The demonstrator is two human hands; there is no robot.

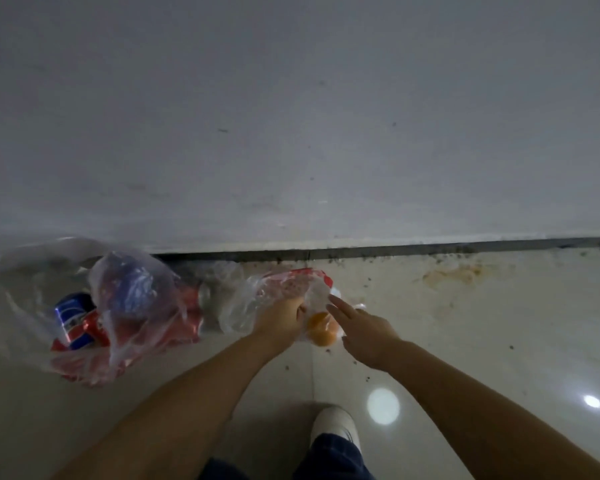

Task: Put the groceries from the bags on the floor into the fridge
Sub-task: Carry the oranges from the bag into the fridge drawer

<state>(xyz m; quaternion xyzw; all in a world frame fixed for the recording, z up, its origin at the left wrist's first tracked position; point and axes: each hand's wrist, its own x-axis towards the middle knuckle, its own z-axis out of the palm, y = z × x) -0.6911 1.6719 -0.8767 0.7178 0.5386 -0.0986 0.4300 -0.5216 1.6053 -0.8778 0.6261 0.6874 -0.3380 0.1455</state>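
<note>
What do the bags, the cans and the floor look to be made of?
Bags: thin clear plastic film, crinkled, with the contents showing through. Cans: probably printed metal, glossy blue and red, though blurred. Floor: glazed pale tile, likely ceramic; it mirrors lights and shows a grout line.

Against the foot of the pale wall (291, 133), on the glossy tiled floor (465, 323): two clear plastic bags side by side. To the left, the larger clear plastic bag (125, 317), with a blue drink can (70, 315) and red drink cans (187, 313) lying inside. To the right, touching it, the smaller clear plastic bag (257, 303), with a round orange fruit (321, 329) in its near end and a red packet (302, 278) behind, closer to the wall. Left hand (281, 320) on the smaller bag, just left of the fruit; right hand (364, 327) just right of it, fingers (336, 303) extended over the bag. Nearest of all, below the hands, a white shoe (335, 422) on the floor.
</note>
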